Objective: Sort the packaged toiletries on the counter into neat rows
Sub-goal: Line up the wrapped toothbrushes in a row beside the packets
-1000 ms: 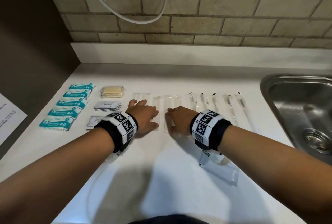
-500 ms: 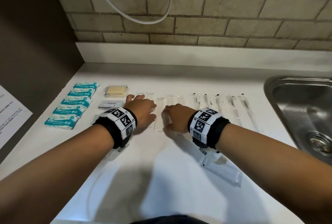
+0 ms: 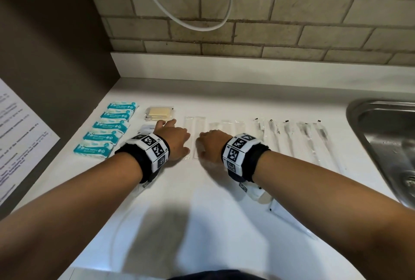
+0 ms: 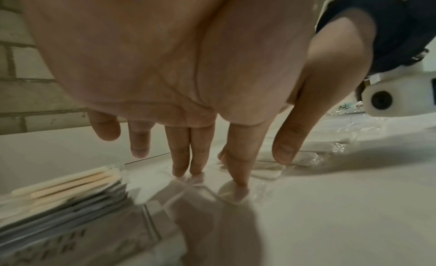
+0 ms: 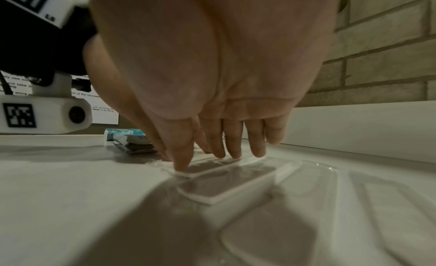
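Where clear wrappers (image 3: 195,135) enclose combs: fingertips (image 5: 181,165).

The left hand (image 3: 174,142) covers most of a grey sachet stack (image 3: 146,129), its print too small to read; in the left wrist view the stack is blurred. The right hand (image 3: 213,144) hides the near ends of the clear flat packets (image 3: 195,126), whose contents cannot be made out. The right forearm overlaps a long wrapped packet (image 3: 289,219). The sink (image 3: 381,126) and the printed notice (image 3: 20,135) are cut off at the frame's edges, the notice's text illegible.
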